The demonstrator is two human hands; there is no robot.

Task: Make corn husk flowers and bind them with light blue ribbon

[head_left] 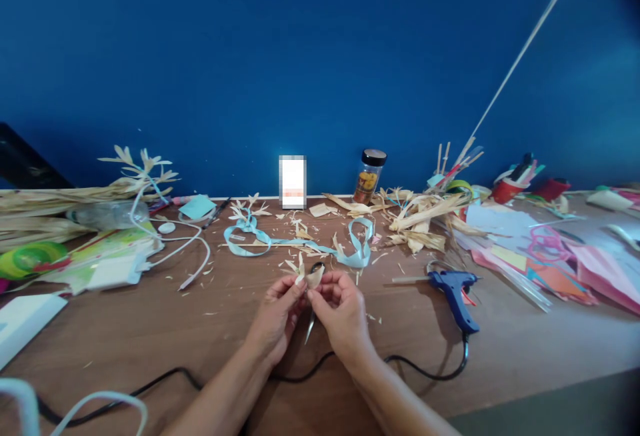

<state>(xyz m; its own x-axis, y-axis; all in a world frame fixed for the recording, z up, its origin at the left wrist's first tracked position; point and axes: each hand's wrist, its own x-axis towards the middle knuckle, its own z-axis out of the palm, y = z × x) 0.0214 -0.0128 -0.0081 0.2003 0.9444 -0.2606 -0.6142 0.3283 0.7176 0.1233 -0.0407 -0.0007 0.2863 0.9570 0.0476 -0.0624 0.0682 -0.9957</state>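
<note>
Both hands meet low in the middle of the view. My left hand is closed in a pinch on a small pale corn-husk flower whose narrow petals point up. Between the fingertips of my right hand is a wider, curved corn-husk piece, touching or almost touching the flower. Scissors lie on the table beneath and between the hands, partly hidden by them. Just beyond, a light blue ribbon lies in loops, with another husk flower behind its left loop.
To the right lies a blue glue gun, its black cable running under my forearms. Dried husks and coloured paper cover the far right. A jar stands by the wall. White cables and a green tape roll lie left.
</note>
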